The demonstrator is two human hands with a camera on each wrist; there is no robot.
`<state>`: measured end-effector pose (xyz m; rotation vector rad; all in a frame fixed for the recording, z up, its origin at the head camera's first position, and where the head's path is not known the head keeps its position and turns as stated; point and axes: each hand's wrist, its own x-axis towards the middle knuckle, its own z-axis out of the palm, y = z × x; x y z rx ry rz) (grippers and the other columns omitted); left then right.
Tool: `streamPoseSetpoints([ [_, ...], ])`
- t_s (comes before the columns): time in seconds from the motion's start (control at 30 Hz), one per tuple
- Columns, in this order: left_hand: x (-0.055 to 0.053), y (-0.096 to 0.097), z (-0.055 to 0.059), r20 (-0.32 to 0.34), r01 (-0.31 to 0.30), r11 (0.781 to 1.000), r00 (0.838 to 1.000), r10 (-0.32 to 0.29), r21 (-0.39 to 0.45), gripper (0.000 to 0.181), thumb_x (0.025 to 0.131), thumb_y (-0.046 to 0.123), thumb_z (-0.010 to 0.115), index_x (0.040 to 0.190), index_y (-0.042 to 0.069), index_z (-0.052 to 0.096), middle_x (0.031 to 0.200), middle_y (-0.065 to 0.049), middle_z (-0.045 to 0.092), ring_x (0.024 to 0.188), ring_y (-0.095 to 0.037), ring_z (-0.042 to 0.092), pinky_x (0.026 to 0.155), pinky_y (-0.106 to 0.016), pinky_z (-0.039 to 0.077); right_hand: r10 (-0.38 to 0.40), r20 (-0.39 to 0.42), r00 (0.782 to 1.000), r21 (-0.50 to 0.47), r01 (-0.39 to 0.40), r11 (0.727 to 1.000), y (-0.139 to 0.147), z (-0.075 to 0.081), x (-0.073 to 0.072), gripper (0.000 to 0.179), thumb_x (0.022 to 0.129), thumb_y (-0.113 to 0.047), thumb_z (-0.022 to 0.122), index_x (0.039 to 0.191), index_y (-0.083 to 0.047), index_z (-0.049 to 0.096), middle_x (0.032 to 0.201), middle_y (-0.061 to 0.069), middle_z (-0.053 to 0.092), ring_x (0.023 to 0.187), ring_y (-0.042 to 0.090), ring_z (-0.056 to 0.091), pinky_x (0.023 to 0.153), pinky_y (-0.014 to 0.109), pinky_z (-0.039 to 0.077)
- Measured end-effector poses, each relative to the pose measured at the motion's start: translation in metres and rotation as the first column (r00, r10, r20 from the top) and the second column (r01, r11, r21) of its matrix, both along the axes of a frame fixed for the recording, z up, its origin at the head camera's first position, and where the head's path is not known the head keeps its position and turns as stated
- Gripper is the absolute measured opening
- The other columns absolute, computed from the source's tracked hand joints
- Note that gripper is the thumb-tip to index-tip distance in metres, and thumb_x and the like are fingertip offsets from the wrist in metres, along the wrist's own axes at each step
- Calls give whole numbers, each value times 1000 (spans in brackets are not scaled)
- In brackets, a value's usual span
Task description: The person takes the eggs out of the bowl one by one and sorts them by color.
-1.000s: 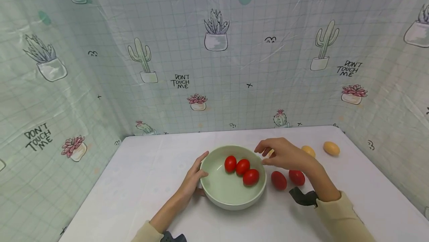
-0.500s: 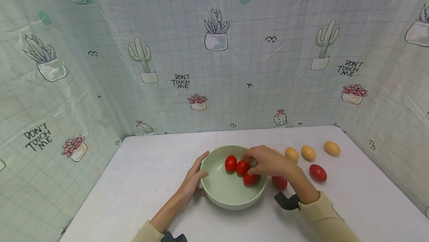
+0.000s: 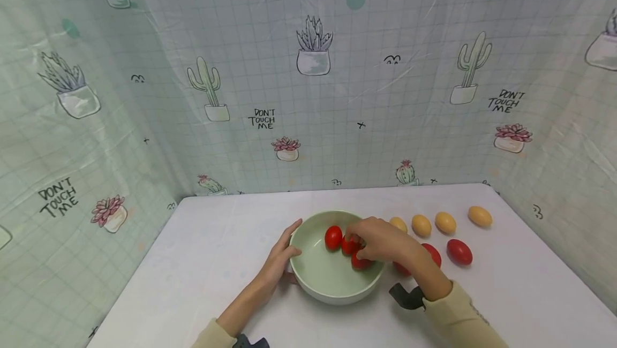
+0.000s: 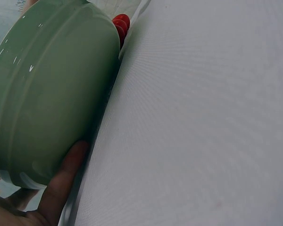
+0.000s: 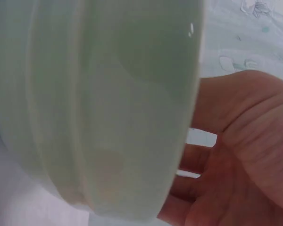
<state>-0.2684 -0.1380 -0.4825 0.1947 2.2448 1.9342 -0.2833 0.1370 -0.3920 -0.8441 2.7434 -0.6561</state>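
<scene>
A pale green bowl (image 3: 320, 278) stands on the white table with three red eggs in it. My left hand (image 3: 279, 257) holds it from the left, thumb over the rim and fingers against the outside wall; the left wrist view shows a finger low beside the bowl (image 4: 52, 94). My right hand (image 3: 381, 238) reaches over the right rim, fingers curled and thumb on the rightmost red egg (image 3: 360, 261). Its fingertips cover part of the middle egg (image 3: 348, 246); the left egg (image 3: 333, 237) lies untouched. In the right wrist view the bowl wall hides the fingertips of the hand (image 5: 240, 150).
Right of the bowl lie more red eggs (image 3: 459, 251), partly behind my right wrist. A row of several yellow eggs (image 3: 445, 222) lies behind them. A patterned cloth (image 3: 313, 101) hangs round the back and sides of the table (image 3: 231, 230).
My right hand has moved left from beside the yellow eggs into the bowl, and its fingers have closed in on the red eggs. The left hand stays at the bowl.
</scene>
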Motion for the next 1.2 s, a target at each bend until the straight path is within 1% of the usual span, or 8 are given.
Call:
streamPoseSetpoints([
  [0.23,0,-1,0,5,-2,1000,1000,2,-7,75,90,16,51,160,36,35,172,1,26,160,-33,20,118,-72,18,-28,-4,1000,48,28,998,-7,-3,2,28,80,-3,84,105,-13,75,91,-3,71,82,17,60,76,37,59],
  [0.53,0,-1,0,7,-6,1000,1000,6,-9,74,91,16,51,160,37,36,172,0,26,159,-33,20,120,-71,16,-8,58,998,38,5,999,-14,-8,4,27,81,1,81,102,-13,74,89,-4,68,81,15,60,69,29,56],
  [0.6,0,0,0,9,-6,1000,1000,6,-10,74,91,16,51,160,37,36,172,1,26,159,-32,21,120,-71,16,2,60,998,36,-4,999,-14,-9,4,26,81,1,80,102,-13,73,90,-4,68,82,15,60,70,29,56],
  [0.7,0,0,0,9,-6,1000,1000,6,-11,74,90,15,51,160,36,36,172,1,27,158,-32,23,120,-70,17,29,37,999,37,-31,999,-14,-10,4,24,82,-2,82,102,-12,74,92,-3,69,85,16,60,72,30,56],
  [0.83,0,0,0,7,-8,1000,1000,8,-8,74,90,15,51,160,37,37,171,1,28,159,-32,22,120,-70,16,89,2,996,56,-89,994,-15,-11,4,23,84,-10,83,105,-11,75,93,-4,71,86,15,62,75,26,56],
  [1.03,0,1,0,9,-14,1000,1000,14,-7,73,90,15,52,157,41,39,171,0,28,157,-31,26,118,-67,22,138,20,990,61,-139,988,-17,-14,5,22,87,-15,81,108,-15,76,88,-9,67,84,9,58,74,22,52],
  [1.1,0,1,0,11,-14,1000,1000,14,-8,74,89,15,51,158,40,38,171,0,28,156,-30,27,118,-66,24,144,28,989,60,-145,988,-18,-15,5,22,87,-16,81,108,-16,76,86,-10,65,83,8,57,74,22,51],
  [1.2,-1,1,-1,11,-12,1000,1000,12,-9,75,90,15,51,160,36,36,171,0,29,155,-30,28,117,-65,26,143,50,988,59,-146,988,-20,-16,6,26,85,-17,83,110,-17,76,90,-9,68,85,9,58,76,23,52],
])
